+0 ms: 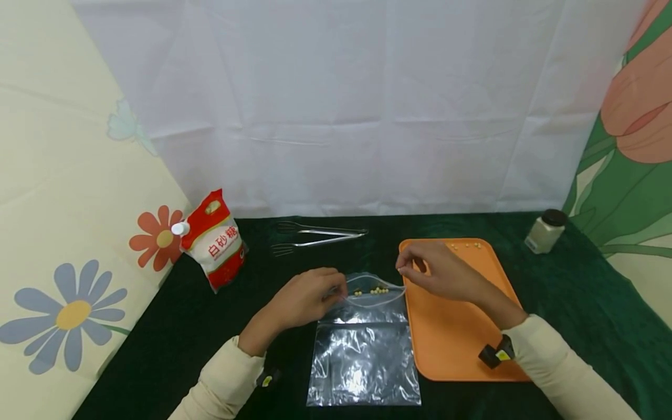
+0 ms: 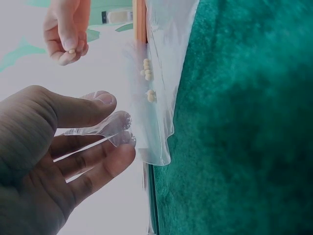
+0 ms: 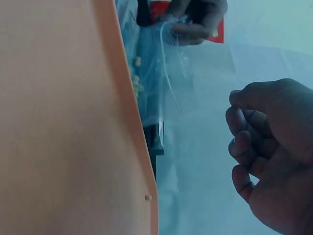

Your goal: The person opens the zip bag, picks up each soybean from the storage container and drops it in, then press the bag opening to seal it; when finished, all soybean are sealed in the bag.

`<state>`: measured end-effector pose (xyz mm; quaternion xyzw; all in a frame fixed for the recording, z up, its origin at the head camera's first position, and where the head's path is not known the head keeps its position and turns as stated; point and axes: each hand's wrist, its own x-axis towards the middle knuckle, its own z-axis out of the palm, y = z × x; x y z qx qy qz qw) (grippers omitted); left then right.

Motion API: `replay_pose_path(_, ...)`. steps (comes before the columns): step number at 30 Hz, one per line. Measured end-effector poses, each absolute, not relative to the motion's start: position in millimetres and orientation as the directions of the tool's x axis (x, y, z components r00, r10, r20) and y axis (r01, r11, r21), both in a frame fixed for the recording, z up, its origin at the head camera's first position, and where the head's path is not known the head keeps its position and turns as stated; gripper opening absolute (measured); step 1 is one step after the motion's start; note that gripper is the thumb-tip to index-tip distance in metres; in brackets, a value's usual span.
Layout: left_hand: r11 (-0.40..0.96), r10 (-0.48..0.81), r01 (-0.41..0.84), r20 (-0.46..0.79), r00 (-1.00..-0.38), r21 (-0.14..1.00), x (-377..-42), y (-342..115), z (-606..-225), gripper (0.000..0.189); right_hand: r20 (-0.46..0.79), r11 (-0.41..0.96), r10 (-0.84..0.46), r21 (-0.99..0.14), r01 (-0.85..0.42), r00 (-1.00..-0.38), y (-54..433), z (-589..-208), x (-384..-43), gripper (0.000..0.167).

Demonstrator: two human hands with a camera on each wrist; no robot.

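Note:
A clear zip bag lies on the dark green cloth with its mouth held apart. My left hand pinches the left edge of that mouth between thumb and fingers. Several small round yellow beans sit inside, near the opening. Above the left side of an orange tray, just right of the bag, is my right hand. Its thumb and forefinger pinch one small yellow bean, which shows in the left wrist view. More beans lie along the tray's far edge.
Metal tongs lie behind the bag. At the back left stands a red and white sugar pouch with a white cap. A small jar with a black lid is at the back right. A white cloth hangs behind.

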<state>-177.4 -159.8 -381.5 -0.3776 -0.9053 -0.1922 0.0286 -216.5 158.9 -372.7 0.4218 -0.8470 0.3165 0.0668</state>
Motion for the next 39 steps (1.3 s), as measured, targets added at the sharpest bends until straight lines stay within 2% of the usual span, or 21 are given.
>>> replay_pose_path(9, 0.652, 0.664, 0.682, 0.184, -0.724, 0.331, -177, -160, -380, 0.017, 0.321, 0.465, -0.707, -0.461, -0.756, -0.630, 142, -379, -205, 0.007)
replay_pose_path(19, 0.665, 0.657, 0.666, 0.159, -0.737, 0.339, -177, -159, -379, 0.016, 0.320, 0.491, -0.720, -0.393, -0.778, -0.616, 136, -385, -201, 0.007)
replay_pose_path(39, 0.653, 0.665, 0.681, 0.178, -0.725, 0.332, -177, -159, -380, 0.015, 0.334, 0.494, -0.714, -0.383, -0.780, -0.616, 136, -386, -201, 0.009)
